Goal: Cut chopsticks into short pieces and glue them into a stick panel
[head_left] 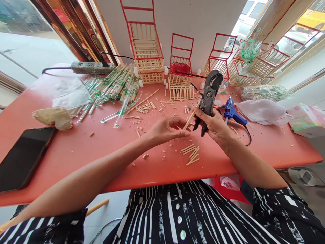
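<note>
My right hand [213, 123] is wrapped round a black hand cutter [210, 93], its jaw end pointing up and its handles down. A few short wooden sticks [190, 119] slant between that hand's fingertips and my left hand [172, 128]. The fingers and thumb of my left hand close around the lower end of these sticks; the exact contact is partly hidden. Below my hands, several cut stick pieces [191, 154] lie in a loose group on the red table [162, 173]. More short pieces [144, 107] and crumbs are scattered beyond my left hand.
Small stick-built carts [148, 51] with red frames stand along the back. Wrapped chopsticks [114, 84] are heaped at left, near a power strip [92, 67] and a phone [25, 157]. A blue glue gun [235, 113] and a white cloth [264, 112] lie at right.
</note>
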{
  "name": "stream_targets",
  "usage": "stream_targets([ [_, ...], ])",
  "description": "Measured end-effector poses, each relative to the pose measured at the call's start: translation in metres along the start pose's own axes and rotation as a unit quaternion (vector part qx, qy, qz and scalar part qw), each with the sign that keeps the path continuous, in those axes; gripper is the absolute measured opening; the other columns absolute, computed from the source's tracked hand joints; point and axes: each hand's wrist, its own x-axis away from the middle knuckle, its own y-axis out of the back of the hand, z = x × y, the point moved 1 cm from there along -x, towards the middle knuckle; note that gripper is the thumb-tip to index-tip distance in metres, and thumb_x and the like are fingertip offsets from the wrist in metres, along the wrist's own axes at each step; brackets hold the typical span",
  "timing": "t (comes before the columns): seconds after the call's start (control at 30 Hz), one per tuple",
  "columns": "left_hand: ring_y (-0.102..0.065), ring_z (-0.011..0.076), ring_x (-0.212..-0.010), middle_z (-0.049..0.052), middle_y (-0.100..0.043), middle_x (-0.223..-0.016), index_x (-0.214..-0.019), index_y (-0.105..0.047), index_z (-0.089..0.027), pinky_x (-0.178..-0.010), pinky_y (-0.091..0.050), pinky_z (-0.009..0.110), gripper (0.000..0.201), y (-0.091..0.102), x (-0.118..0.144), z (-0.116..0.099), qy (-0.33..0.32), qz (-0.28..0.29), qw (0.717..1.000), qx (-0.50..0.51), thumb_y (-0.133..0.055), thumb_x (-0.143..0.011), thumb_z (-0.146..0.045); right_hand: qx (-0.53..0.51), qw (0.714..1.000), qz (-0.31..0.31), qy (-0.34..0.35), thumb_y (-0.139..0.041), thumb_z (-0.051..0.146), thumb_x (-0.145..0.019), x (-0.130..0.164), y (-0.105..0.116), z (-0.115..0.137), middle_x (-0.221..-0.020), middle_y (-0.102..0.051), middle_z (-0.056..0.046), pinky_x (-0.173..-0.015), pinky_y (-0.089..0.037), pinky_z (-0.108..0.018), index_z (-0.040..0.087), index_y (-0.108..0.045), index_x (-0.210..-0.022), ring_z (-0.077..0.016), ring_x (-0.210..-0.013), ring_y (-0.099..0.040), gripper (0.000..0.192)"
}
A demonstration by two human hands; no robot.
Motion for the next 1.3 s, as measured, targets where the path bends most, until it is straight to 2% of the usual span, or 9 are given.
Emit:
stream_targets([
  [0.1,-0.077,0.0243,-0.093,0.013,-0.084,-0.099,-0.105,-0.079,-0.014,-0.084,-0.055,0.033,0.058,-0.003,0.0,0.002,0.034,-0.03,0.995,0.088,-0.079,-0.084,-0.067,0.037,0.998,0.026,0.039,-0.096,0.062,-0.063,0.003,-0.004,-0.002,-0.068,-0.063,0.001,-0.055,-0.051,-0.025,0.018,-0.069,-0.078,-0.0116,-0.062,-0.058,0.054],
  [0.2,-0.078,0.024,-0.09,0.013,-0.084,-0.092,-0.102,-0.08,-0.013,-0.083,-0.055,0.033,0.06,-0.007,0.0,0.002,0.053,-0.045,0.99,0.125,-0.081,-0.081,-0.069,0.091,0.992,0.054,0.074,-0.089,0.063,-0.074,0.009,-0.009,-0.003,-0.071,-0.064,0.001,-0.054,-0.049,-0.024,0.018,-0.067,-0.077,-0.0114,-0.063,-0.058,0.05],
  [0.37,-0.069,0.0165,-0.067,0.009,-0.081,-0.077,-0.088,-0.079,-0.013,-0.063,-0.047,0.026,0.055,-0.013,0.001,0.001,0.071,-0.066,0.984,0.147,-0.091,-0.071,-0.064,0.161,0.984,0.037,0.069,-0.082,0.069,-0.078,0.018,-0.016,-0.006,-0.07,-0.062,0.001,-0.044,-0.041,-0.023,0.019,-0.065,-0.081,-0.0111,-0.057,-0.055,0.053],
  [0.47,-0.061,0.0124,-0.058,0.007,-0.078,-0.07,-0.082,-0.079,-0.013,-0.059,-0.043,0.025,0.052,-0.013,0.001,0.002,0.049,-0.068,0.985,0.148,-0.091,-0.072,-0.062,0.17,0.981,0.054,0.069,-0.081,0.07,-0.079,0.018,-0.017,-0.004,-0.07,-0.062,0.001,-0.047,-0.043,-0.024,0.019,-0.063,-0.08,-0.0113,-0.058,-0.055,0.054],
  [0.57,-0.058,0.0114,-0.057,0.008,-0.077,-0.067,-0.079,-0.078,-0.013,-0.059,-0.042,0.025,0.05,-0.005,-0.002,0.003,0.019,-0.067,0.987,0.148,-0.09,-0.075,-0.061,0.158,0.982,0.084,0.068,-0.079,0.072,-0.08,0.016,-0.012,0.005,-0.074,-0.062,0.0,-0.054,-0.049,-0.026,0.019,-0.064,-0.083,-0.0125,-0.063,-0.058,0.056],
  [0.73,-0.061,0.0123,-0.058,0.008,-0.076,-0.068,-0.085,-0.08,-0.013,-0.056,-0.043,0.025,0.04,0.02,-0.006,-0.002,-0.007,-0.053,0.982,0.181,-0.09,-0.079,-0.051,0.178,0.974,0.14,0.012,-0.077,0.075,-0.081,0.012,0.004,0.026,-0.081,-0.063,-0.003,-0.064,-0.054,-0.029,0.017,-0.072,-0.096,-0.0152,-0.072,-0.062,0.061],
  [0.93,-0.058,0.0106,-0.055,0.008,-0.076,-0.068,-0.079,-0.078,-0.013,-0.051,-0.039,0.023,0.038,0.038,-0.003,-0.017,-0.011,-0.021,0.987,0.16,-0.09,-0.081,-0.05,0.256,0.949,0.185,-0.019,-0.07,0.08,-0.083,0.009,0.014,0.03,-0.081,-0.068,-0.006,-0.059,-0.054,-0.027,0.016,-0.074,-0.103,-0.0174,-0.072,-0.067,0.067],
  [1.1,-0.067,0.0138,-0.063,0.009,-0.076,-0.069,-0.085,-0.079,-0.012,-0.058,-0.046,0.023,0.043,0.044,-0.005,-0.009,0.007,-0.039,0.985,0.171,-0.091,-0.079,-0.052,0.283,0.94,0.185,-0.043,-0.071,0.077,-0.083,0.01,0.013,0.027,-0.085,-0.073,-0.008,-0.058,-0.056,-0.028,0.018,-0.069,-0.098,-0.0198,-0.075,-0.071,0.061],
  [1.3,-0.064,0.0116,-0.061,0.007,-0.074,-0.068,-0.084,-0.078,-0.01,-0.06,-0.049,0.022,0.042,0.046,-0.012,0.007,0.0,-0.1,0.963,0.251,-0.096,-0.073,-0.047,0.248,0.955,0.155,-0.053,-0.079,0.078,-0.077,0.005,0.01,0.023,-0.086,-0.078,-0.01,-0.064,-0.061,-0.028,0.017,-0.066,-0.093,-0.0192,-0.074,-0.074,0.064],
])
